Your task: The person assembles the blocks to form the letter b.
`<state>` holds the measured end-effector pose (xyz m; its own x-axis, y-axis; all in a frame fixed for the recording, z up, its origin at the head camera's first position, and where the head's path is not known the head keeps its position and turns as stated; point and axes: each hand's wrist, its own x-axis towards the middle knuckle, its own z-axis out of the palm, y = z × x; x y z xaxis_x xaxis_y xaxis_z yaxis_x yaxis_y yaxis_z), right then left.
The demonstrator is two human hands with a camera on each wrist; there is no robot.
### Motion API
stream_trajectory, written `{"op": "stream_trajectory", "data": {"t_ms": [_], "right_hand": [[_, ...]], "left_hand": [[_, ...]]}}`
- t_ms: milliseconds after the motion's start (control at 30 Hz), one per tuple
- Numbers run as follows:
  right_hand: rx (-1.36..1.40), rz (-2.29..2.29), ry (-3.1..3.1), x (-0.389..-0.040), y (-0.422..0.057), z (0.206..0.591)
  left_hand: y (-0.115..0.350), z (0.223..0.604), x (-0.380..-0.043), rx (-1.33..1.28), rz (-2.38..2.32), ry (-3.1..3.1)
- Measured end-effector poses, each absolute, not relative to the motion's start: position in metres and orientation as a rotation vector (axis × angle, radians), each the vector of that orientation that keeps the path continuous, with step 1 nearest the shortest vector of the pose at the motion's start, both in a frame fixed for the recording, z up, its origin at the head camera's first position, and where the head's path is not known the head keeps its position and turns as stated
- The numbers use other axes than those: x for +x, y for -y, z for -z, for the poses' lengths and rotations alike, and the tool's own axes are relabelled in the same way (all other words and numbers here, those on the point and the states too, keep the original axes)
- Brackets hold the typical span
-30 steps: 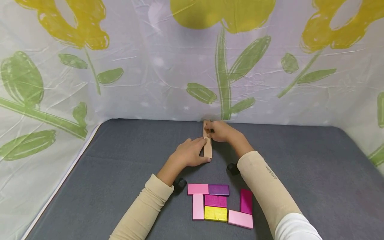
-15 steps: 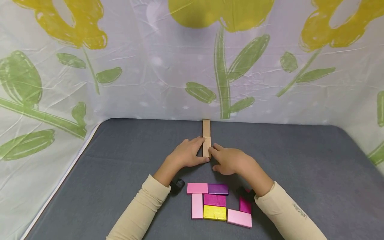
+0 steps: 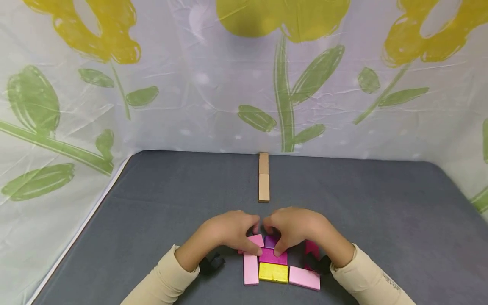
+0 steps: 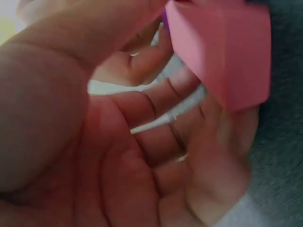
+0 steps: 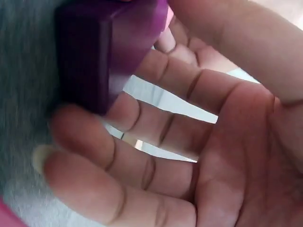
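My left hand curls its thumb and fingers round a pink block, which sits tilted in the head view. In the left wrist view the same pink block lies between thumb and fingertips. Beside it, my right hand pinches a purple block; the right wrist view shows this purple block against the fingertips, close to the grey cloth. Both thumbs overlap a magenta block just in front. A yellow block adjoins that one, with a light pink block along their left side.
Two plain wooden blocks, a far one and a nearer one, lie end to end near the back wall. Another light pink block is at front right. A second magenta block is partly hidden by the right wrist.
Both hands have left the wooden blocks and come back toward the coloured ones. They now hold the pink and the purple block, and the pink one has turned out of line.
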<state>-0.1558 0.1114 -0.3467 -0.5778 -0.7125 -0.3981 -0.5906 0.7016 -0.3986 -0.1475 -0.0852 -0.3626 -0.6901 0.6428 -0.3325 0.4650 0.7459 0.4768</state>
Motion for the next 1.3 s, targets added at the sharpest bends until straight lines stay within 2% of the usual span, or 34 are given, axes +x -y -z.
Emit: {"op": "stream_trajectory", "data": {"t_ms": [300,567,900,1300], "right_hand": [[-1.034,0.264,-2.269,-0.142,-0.103,0.347],[-0.855,0.409,-2.303,-0.143,-0.108,0.346],[-1.009,0.26,-2.669,-0.148,-0.115,0.345],[-1.09,0.444,-2.638,-0.161,-0.12,0.352]], "left_hand": [[0.08,0.361,-0.135,0.865,-0.499,-2.385],[0.078,0.364,-0.135,0.806,-0.557,-2.459],[0.079,0.371,-0.138,0.665,-0.601,-2.556],[0.084,0.354,-0.138,0.901,-0.589,-2.401]]}}
